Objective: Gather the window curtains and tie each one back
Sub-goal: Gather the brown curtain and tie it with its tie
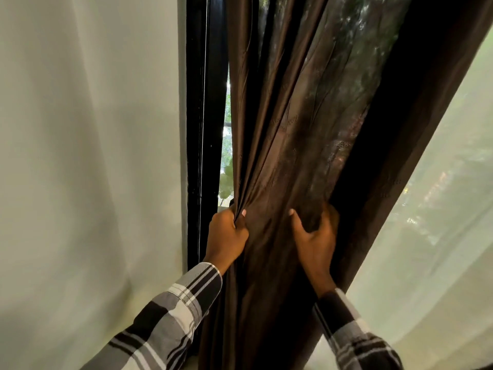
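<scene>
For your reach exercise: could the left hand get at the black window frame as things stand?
Probably yes: the left hand grips the brown curtain right beside the window frame, nothing between, but must let go first.

Support structure at the window. A pale wall fills the left side, and a black window frame runs upright along its edge. At the foot of the frame, a narrow pale strip of ledge shows at the bottom margin; sill or floor cannot be told. The dark brown curtain hangs in front of the frame and descends towards this strip. Contact between the two is hidden.
</scene>
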`<state>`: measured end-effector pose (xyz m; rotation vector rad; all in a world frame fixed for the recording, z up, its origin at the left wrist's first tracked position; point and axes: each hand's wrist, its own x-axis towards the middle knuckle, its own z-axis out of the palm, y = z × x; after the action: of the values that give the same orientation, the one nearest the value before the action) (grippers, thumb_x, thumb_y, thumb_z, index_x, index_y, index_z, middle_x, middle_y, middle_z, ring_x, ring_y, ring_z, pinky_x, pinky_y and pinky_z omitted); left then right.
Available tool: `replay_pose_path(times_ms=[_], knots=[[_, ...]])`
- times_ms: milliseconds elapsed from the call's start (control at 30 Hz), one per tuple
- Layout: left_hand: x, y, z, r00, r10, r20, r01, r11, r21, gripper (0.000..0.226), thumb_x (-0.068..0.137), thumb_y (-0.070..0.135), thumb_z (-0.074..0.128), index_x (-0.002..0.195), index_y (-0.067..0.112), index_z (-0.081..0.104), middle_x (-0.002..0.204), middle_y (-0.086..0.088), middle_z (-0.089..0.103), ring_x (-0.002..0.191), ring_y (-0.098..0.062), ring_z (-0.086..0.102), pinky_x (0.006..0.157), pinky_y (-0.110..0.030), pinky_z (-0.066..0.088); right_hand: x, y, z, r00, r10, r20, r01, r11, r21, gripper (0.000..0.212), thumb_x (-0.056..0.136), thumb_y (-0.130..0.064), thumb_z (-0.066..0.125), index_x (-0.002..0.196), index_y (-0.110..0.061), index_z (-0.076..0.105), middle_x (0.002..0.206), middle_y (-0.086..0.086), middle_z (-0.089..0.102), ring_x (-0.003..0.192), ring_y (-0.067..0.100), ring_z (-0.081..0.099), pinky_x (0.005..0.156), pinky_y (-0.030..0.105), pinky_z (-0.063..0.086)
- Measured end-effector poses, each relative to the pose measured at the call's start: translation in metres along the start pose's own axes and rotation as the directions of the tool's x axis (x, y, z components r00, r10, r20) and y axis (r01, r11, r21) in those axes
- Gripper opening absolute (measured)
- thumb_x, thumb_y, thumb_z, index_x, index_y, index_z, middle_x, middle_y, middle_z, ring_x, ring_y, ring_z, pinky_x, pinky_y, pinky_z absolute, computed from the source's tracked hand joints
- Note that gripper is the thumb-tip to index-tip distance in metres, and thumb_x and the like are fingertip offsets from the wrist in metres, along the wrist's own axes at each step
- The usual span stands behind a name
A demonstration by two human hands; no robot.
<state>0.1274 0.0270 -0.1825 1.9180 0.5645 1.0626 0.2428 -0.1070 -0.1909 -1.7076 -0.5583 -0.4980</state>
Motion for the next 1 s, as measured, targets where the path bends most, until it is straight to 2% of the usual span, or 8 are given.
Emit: replay_pose_path(times_ms=[200, 333, 433, 500, 633, 800, 900, 1000], knots=[[-0.008, -0.008, -0.007, 0.996, 0.076, 0.038, -0.074, 0.996, -0.053, 0.026, 0.094, 0.019, 0.058, 0.069, 0.024, 0.058, 0.059, 0.003, 0.058, 0.053, -0.006, 0.057, 0.053, -0.019, 0.048, 0.035, 0.0, 0.006, 0.969, 0.2, 0.148, -0.229, 0.949, 0.217, 0.106, 0.069, -0.064, 0.075, 0.153, -0.027, 0.022, 0.158, -0.004, 0.027, 0.14, 0.009, 0.031, 0.115, 0.031, 0.029], [-0.001, -0.007, -0.014, 0.998, 0.034, 0.058, -0.031, 0.999, -0.044, 0.015, 0.095, 0.021, 0.057, 0.083, 0.016, 0.064, 0.069, 0.002, 0.064, 0.062, -0.01, 0.062, 0.057, -0.017, 0.05, 0.041, -0.01, 0.021, 0.88, 0.21, 0.426, -0.359, 0.881, 0.308, 0.096, 0.066, -0.066, 0.074, 0.146, -0.024, 0.041, 0.144, -0.001, 0.051, 0.127, 0.015, 0.053, 0.107, 0.036, 0.046], [0.004, -0.007, -0.02, 0.998, -0.008, 0.056, 0.008, 1.0, -0.005, 0.02, 0.095, 0.026, 0.055, 0.078, 0.018, 0.062, 0.066, -0.002, 0.062, 0.06, -0.016, 0.062, 0.057, -0.029, 0.052, 0.031, -0.018, 0.028, 0.813, 0.099, 0.574, -0.329, 0.891, 0.313, 0.065, 0.073, -0.042, 0.082, 0.127, -0.015, 0.059, 0.117, -0.002, 0.07, 0.104, 0.011, 0.069, 0.085, 0.027, 0.058], [0.006, -0.008, -0.023, 0.998, -0.033, 0.045, 0.032, 0.999, 0.027, 0.023, 0.096, 0.027, 0.054, 0.075, 0.021, 0.058, 0.062, 0.0, 0.059, 0.058, -0.014, 0.06, 0.055, -0.029, 0.05, 0.024, -0.018, 0.03, 0.832, 0.043, 0.552, -0.262, 0.909, 0.324, 0.038, 0.079, -0.023, 0.081, 0.113, -0.012, 0.065, 0.104, -0.003, 0.073, 0.094, 0.011, 0.072, 0.074, 0.023, 0.059], [0.004, -0.006, -0.025, 1.0, 0.006, 0.03, -0.007, 0.999, 0.047, 0.011, 0.096, 0.016, 0.054, 0.089, 0.016, 0.062, 0.065, 0.009, 0.056, 0.056, -0.003, 0.056, 0.05, -0.01, 0.043, 0.002, -0.012, 0.034, 0.908, -0.029, 0.418, -0.091, 0.96, 0.265, 0.01, 0.084, -0.021, 0.077, 0.09, -0.022, 0.069, 0.089, -0.005, 0.073, 0.08, 0.009, 0.072, 0.07, 0.026, 0.06], [-0.001, -0.008, -0.02, 0.999, 0.036, 0.03, -0.037, 0.998, 0.041, 0.024, 0.089, 0.001, 0.059, 0.11, 0.011, 0.065, 0.073, 0.019, 0.057, 0.061, 0.0, 0.058, 0.056, -0.006, 0.046, -0.031, -0.003, 0.041, 0.95, -0.152, 0.272, 0.136, 0.988, 0.075, 0.023, 0.087, -0.02, 0.074, 0.07, -0.025, 0.059, 0.065, -0.009, 0.062, 0.057, 0.003, 0.061, 0.055, 0.013, 0.047], [-0.005, -0.014, -0.014, 0.999, 0.027, 0.02, -0.028, 0.998, 0.05, 0.026, 0.088, 0.0, 0.059, 0.111, 0.012, 0.065, 0.076, 0.019, 0.059, 0.069, -0.004, 0.063, 0.058, -0.006, 0.049, -0.048, 0.002, 0.042, 0.957, -0.095, 0.275, 0.114, 0.992, -0.054, 0.043, 0.089, -0.017, 0.071, 0.059, -0.029, 0.043, 0.051, -0.015, 0.045, 0.047, 0.001, 0.053, 0.045, 0.005, 0.033], [-0.01, -0.023, -0.006, 0.999, 0.028, 0.042, -0.032, 0.996, 0.089, 0.024, 0.086, 0.001, 0.06, 0.107, 0.011, 0.065, 0.082, 0.005, 0.067, 0.073, -0.013, 0.067, 0.063, -0.017, 0.056, -0.066, 0.007, 0.044, 0.954, -0.069, 0.291, 0.119, 0.98, -0.158, 0.031, 0.093, -0.02, 0.064, 0.066, -0.02, 0.049, 0.053, -0.01, 0.051, 0.041, 0.005, 0.047, 0.046, 0.01, 0.031]])
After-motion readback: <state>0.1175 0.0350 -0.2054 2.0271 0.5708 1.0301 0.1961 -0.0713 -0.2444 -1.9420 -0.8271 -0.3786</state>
